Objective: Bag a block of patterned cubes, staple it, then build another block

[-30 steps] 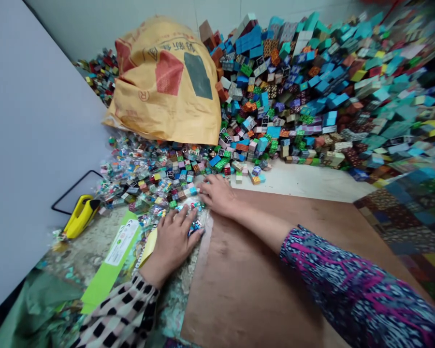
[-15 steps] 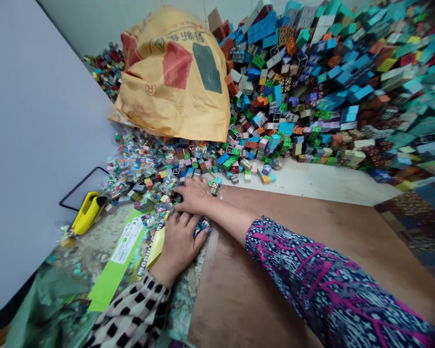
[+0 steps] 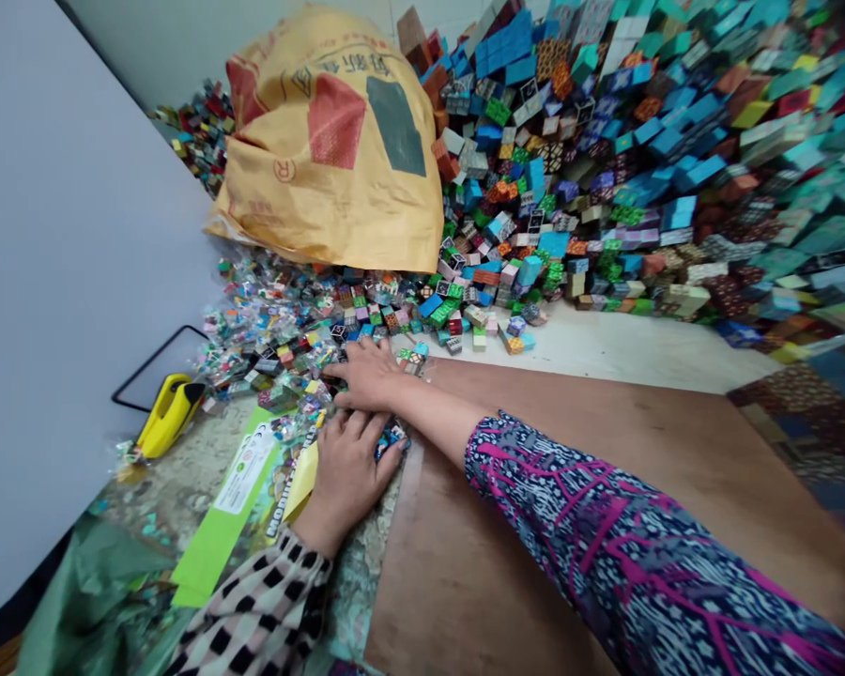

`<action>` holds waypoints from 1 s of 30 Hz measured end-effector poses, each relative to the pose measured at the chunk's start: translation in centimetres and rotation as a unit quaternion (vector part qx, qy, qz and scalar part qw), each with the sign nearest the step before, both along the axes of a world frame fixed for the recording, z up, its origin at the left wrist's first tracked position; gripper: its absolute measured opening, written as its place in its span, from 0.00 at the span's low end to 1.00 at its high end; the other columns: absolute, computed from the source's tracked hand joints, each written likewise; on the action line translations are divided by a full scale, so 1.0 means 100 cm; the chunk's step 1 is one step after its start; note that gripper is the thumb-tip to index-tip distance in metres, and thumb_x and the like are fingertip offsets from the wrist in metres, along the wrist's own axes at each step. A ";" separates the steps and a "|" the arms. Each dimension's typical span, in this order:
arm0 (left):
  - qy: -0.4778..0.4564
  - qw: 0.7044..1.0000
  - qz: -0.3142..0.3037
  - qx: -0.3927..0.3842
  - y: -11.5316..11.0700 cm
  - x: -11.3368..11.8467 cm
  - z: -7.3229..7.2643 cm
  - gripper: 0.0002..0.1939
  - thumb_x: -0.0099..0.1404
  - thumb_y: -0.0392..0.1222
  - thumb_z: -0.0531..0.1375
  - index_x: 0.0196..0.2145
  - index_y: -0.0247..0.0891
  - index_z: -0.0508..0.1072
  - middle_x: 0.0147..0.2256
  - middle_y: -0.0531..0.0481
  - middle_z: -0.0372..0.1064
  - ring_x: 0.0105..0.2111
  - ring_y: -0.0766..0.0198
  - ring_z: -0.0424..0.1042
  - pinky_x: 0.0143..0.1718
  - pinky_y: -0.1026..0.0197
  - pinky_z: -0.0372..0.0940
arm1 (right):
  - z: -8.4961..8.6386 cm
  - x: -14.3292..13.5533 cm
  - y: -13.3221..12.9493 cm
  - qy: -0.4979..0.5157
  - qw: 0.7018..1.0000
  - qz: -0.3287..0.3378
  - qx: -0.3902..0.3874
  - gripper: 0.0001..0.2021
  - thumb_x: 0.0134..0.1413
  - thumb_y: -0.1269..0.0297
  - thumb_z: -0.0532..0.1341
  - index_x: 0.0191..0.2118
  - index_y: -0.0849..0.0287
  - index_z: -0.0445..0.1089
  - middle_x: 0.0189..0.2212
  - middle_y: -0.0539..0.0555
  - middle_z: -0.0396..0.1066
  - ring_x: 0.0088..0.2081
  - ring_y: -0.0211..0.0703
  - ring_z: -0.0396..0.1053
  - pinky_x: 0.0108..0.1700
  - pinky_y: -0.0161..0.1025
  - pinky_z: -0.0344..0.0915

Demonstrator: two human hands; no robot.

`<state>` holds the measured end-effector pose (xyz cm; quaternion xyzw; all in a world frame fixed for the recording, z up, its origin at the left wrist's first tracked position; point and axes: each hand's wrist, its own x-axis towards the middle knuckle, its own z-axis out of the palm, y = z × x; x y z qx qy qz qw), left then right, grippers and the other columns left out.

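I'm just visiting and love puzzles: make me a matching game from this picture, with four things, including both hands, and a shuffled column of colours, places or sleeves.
Things:
1. Left hand
2. Right hand
3. Large bag
4. Board

Descriptions:
A. Flat and brown, in the lower right part of the view
B. Coming out of a navy-and-magenta sleeve
C. Yellow, printed with red and dark patches, behind the hands
D. Coming out of a checked sleeve

Right pairs: 1-D, 2-B, 3-C, 4-A
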<state>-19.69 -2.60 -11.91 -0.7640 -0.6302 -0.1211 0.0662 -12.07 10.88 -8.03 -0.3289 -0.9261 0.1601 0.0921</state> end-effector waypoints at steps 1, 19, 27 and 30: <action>-0.001 1.000 0.001 -0.002 0.000 0.000 0.000 0.23 0.67 0.52 0.56 0.57 0.41 0.70 0.53 0.41 0.68 0.51 0.44 0.63 0.52 0.45 0.58 | 0.000 -0.002 0.000 -0.005 1.000 -0.002 0.002 0.22 0.56 0.54 0.60 0.57 0.42 0.70 0.52 0.60 0.65 0.56 0.62 0.57 0.55 0.58 0.53; 0.029 0.999 0.021 0.003 -0.001 0.004 0.003 0.22 0.67 0.53 0.56 0.53 0.40 0.73 0.50 0.42 0.71 0.49 0.43 0.64 0.49 0.42 0.57 | -0.007 -0.008 0.004 0.022 0.989 0.040 0.137 0.14 0.60 0.65 0.56 0.48 0.46 0.75 0.49 0.58 0.66 0.51 0.55 0.59 0.53 0.55 0.52; 0.030 0.999 0.019 0.006 -0.001 0.004 0.002 0.22 0.68 0.53 0.56 0.55 0.41 0.72 0.52 0.43 0.71 0.49 0.44 0.65 0.49 0.43 0.57 | -0.005 0.006 0.006 0.018 0.981 0.070 0.179 0.14 0.59 0.67 0.55 0.47 0.53 0.75 0.47 0.59 0.68 0.49 0.54 0.61 0.51 0.53 0.53; 0.031 0.999 0.022 0.003 -0.001 0.004 0.002 0.22 0.68 0.53 0.56 0.56 0.42 0.71 0.54 0.44 0.70 0.51 0.43 0.65 0.49 0.43 0.57 | -0.009 0.014 0.008 0.017 0.983 0.053 0.173 0.14 0.60 0.68 0.55 0.46 0.51 0.75 0.46 0.58 0.68 0.49 0.54 0.61 0.50 0.53 0.53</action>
